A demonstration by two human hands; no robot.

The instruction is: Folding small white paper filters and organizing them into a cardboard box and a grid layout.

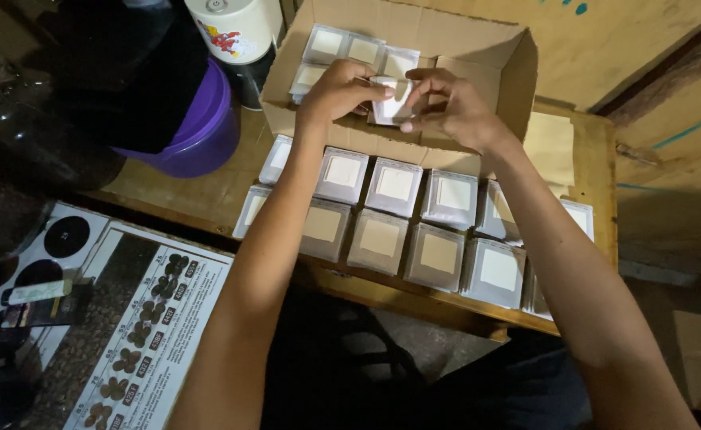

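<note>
2 hands meet over the open cardboard box at the far edge of the wooden table, and between them is 1 small white packet. The left hand pinches its left edge with fingers curled tight; the right hand grips the right edge, thumb underneath, fingers closed on it. The packet hangs just above the box's near wall.

By my judgement the work is barely begun: about 5 packets lie in the box's far left corner, and most of its floor is bare. Far more wait outside, 2 rows of flat square pouches along the table's near edge, grey-white, each with a plain pale square label in the middle.

At the table's right edge lies a cream sheet. On the left stand a purple tub and a white jar with a red picture. Below the near-left corner lies a printed chart showing dark beans.
</note>
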